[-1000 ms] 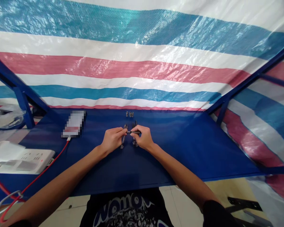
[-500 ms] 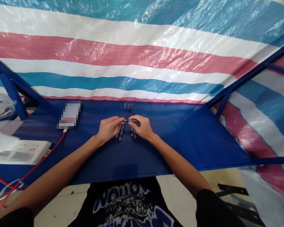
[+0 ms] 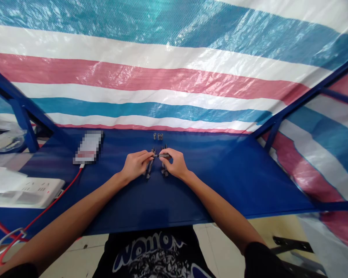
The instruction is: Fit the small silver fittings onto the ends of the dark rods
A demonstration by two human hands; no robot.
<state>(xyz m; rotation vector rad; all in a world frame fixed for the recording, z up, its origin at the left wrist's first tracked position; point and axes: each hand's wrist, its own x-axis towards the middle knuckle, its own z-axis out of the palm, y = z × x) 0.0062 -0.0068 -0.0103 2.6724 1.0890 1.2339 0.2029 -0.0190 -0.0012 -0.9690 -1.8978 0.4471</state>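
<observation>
L hand (image 3: 136, 165) and R hand (image 3: 175, 164) both low over blue desk (image 3: 226, 185), centre of frame, both narrow, pinching one dark slim rod (image 3: 161, 155) between them. Rod's long axis runs left-right across frame, approx level. Most of rod in R hand's fingers (image 3: 167, 155), L hand's fingertips (image 3: 153, 155) at its left end, so R hand nearer rod's middle. Exact kind of rod too small to tell.

Directly under hands, two bundles of dark parts: left bundle (image 3: 149, 168) and right bundle (image 3: 164, 168), both w/ long axes running front-back, approx perpendicular to held rod, just beside each other. Small grey cylinders (image 3: 157, 136) upper middle of desk, near back edge, well ahead of both hands, approx straight ahead of rod.

Upper left of desk, pixelated phone (image 3: 89, 147) w/ red cable (image 3: 58, 201) running toward white power strip (image 3: 37, 192) at left edge. Striped tarp (image 3: 162, 77) behind desk. Black printed T-shirt (image 3: 150, 255) at bottom of frame.
</observation>
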